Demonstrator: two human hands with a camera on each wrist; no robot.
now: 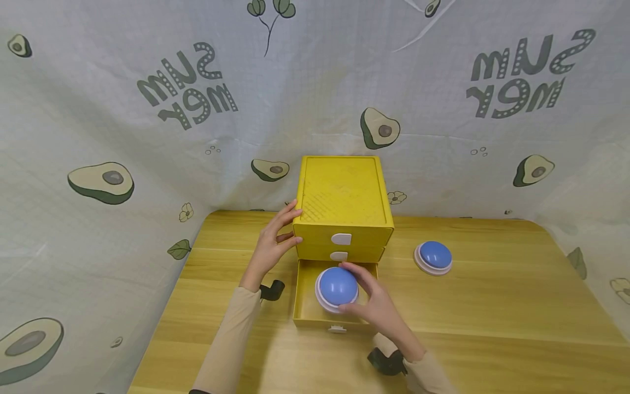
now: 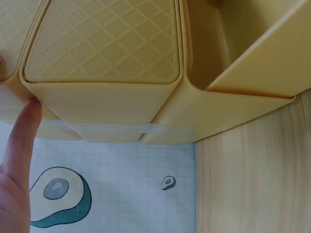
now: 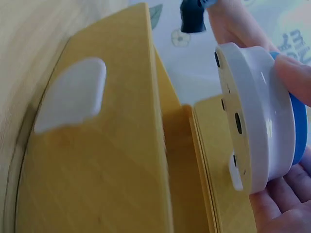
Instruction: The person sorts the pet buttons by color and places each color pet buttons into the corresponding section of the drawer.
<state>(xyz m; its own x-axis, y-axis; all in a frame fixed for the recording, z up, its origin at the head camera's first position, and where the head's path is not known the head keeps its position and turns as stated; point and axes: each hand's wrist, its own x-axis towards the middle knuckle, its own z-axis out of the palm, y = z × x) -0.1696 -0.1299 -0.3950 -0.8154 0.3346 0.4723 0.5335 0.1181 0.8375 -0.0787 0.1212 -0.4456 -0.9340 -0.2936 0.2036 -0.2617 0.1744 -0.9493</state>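
Note:
My right hand [image 1: 381, 306] grips a round push button [image 1: 338, 285] with a blue dome and a white base, thumb and fingers round its sides. In the head view the button overlaps the pulled-out bottom drawer [image 1: 303, 306] of a yellow drawer cabinet [image 1: 344, 189]. Seen from the right wrist, the button [image 3: 279, 116] is tilted on edge above the drawer front [image 3: 116, 160], its underside with small holes showing. My left hand [image 1: 268, 246] rests against the cabinet's left side, and one straight finger [image 2: 22, 136] touches it in the left wrist view.
A second blue and white push button [image 1: 435, 255] lies on the wooden table [image 1: 492, 295] to the right of the cabinet. The two upper drawers with white handles [image 1: 341, 239] are closed. A curtain [image 1: 315, 82] printed with avocados hangs behind the table.

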